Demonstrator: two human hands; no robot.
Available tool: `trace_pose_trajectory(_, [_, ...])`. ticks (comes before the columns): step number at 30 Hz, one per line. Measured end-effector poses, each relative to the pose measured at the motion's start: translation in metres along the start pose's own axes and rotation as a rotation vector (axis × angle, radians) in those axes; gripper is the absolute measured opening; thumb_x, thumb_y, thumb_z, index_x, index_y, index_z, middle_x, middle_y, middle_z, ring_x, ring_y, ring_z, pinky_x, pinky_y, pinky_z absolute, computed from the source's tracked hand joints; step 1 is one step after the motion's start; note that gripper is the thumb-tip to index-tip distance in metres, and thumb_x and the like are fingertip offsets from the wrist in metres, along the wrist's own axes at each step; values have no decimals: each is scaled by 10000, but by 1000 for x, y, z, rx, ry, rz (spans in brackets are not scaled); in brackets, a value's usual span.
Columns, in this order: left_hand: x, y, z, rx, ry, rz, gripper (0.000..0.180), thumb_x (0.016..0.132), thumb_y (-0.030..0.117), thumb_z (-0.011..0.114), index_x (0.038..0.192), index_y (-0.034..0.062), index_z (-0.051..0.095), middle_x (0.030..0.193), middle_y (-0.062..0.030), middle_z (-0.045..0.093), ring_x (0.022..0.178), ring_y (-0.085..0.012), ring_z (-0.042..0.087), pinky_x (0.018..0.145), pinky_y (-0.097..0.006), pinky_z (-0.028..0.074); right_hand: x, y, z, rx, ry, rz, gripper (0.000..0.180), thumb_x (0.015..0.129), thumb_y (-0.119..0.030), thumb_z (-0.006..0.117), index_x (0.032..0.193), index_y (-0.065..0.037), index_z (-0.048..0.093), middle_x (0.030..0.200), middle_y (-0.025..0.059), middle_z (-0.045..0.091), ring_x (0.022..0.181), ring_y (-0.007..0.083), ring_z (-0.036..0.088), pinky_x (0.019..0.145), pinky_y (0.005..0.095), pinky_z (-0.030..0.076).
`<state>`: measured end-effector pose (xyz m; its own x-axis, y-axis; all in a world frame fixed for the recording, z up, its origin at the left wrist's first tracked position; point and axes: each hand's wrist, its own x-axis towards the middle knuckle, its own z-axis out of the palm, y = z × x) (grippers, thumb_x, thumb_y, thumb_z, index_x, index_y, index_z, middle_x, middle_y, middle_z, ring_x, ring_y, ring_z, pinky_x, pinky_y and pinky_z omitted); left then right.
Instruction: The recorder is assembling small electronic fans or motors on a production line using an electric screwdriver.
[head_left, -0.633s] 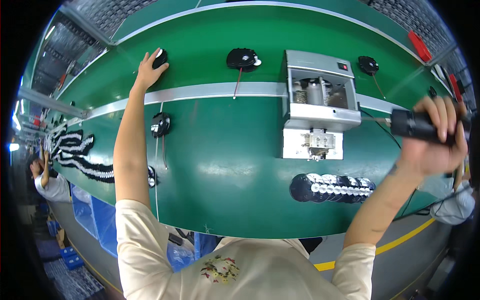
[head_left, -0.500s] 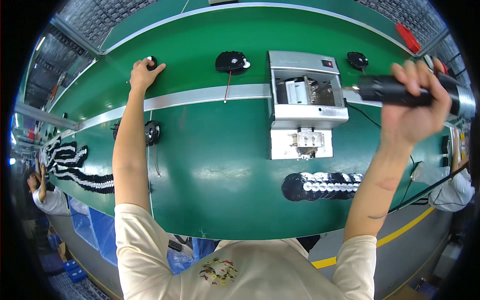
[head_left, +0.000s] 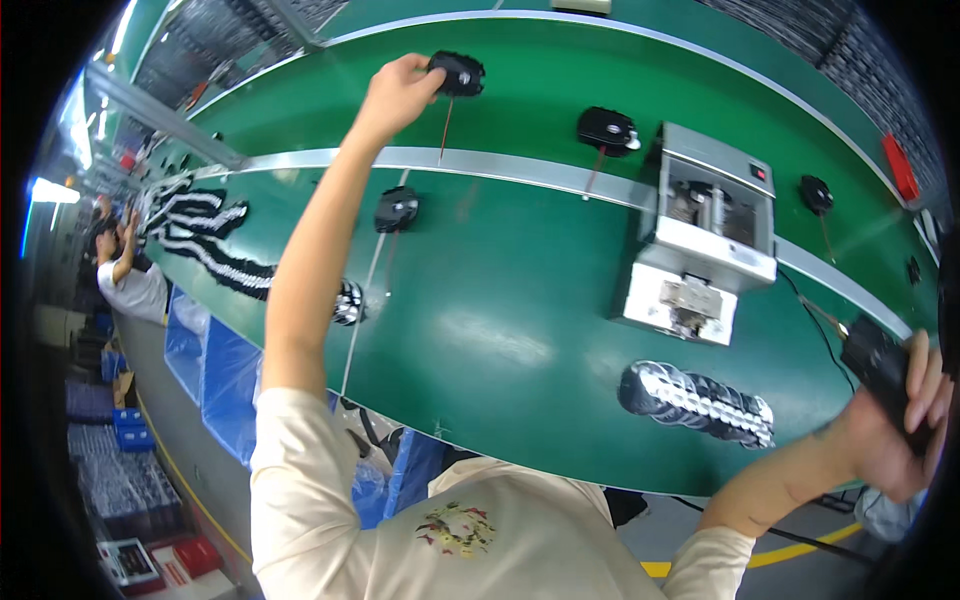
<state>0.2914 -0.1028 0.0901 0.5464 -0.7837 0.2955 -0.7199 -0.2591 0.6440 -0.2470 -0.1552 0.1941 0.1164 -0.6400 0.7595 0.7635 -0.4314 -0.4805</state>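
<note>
My left hand point(head_left: 398, 97) reaches out over the far green belt. Its fingers close on the left edge of a black round housing point(head_left: 460, 75), from which a thin red wire hangs. At the right edge, my right hand point(head_left: 912, 415) is wrapped around a black electric screwdriver point(head_left: 878, 362), whose tip points up and left toward the machine. Another black housing point(head_left: 606, 128), with a white knob and a red wire, lies on the belt to the right of my left hand. Nearer than that hand, a further black housing point(head_left: 397, 209) rests on the green table.
A silver machine point(head_left: 715, 195) with an open top stands right of centre. In front of it lies a row of overlapping black and white discs point(head_left: 697, 403). Long chains of similar parts point(head_left: 215, 262) extend leftward, toward a seated person point(head_left: 130, 275). A metal rail point(head_left: 500, 165) separates belt and table.
The view has swung, shifting the scene rightward. My left hand now grips a housing with its wire in sight. My right hand has lowered the screwdriver away from the machine, toward the near right.
</note>
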Motion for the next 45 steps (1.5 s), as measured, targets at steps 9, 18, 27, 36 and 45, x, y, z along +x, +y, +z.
trace_pose_trajectory(9, [-210, 77, 34, -559, -540, -135, 422, 940, 31, 629, 1343, 8, 507, 930, -36, 643, 731, -77, 603, 649, -242, 517, 7, 61, -4, 173, 105, 62, 366, 862, -112, 562, 1216, -41, 507, 795, 48, 495, 658, 160, 472, 704, 391, 419])
trace_pose_trajectory(18, [-224, 89, 28, -68, -445, 503, 427, 706, -1, 700, 1121, 61, 618, 1377, -148, 504, 1258, -353, 514, 1003, -439, 473, 20, 68, -13, 304, 87, 144, 319, 857, -130, 562, 1168, -65, 539, 774, 38, 467, 668, 167, 482, 715, 393, 422])
trace_pose_trajectory(27, [-232, 104, 57, -181, -641, 447, 280, 655, 19, 788, 884, 50, 630, 1261, -144, 549, 1167, -351, 580, 961, -418, 507, 12, 61, -12, -112, 119, 26, 325, 852, -123, 548, 1155, -12, 511, 783, 45, 486, 706, 166, 482, 784, 390, 423])
trace_pose_trajectory(36, [-266, 144, 125, -442, -556, 752, 228, 695, 52, 787, 910, 80, 717, 1157, -114, 586, 1140, -320, 640, 893, -435, 561, -26, 2, 0, 99, 46, 155, 294, 792, -108, 613, 1071, -30, 563, 749, -4, 462, 610, 94, 480, 703, 281, 391])
trace_pose_trajectory(45, [-264, 149, 132, -320, -544, 872, 248, 702, 83, 801, 946, 107, 769, 1186, -104, 622, 1168, -333, 617, 868, -426, 543, -55, 2, 0, -86, -145, 290, 393, 844, -100, 597, 1221, -93, 486, 793, 21, 487, 639, 138, 535, 685, 329, 408])
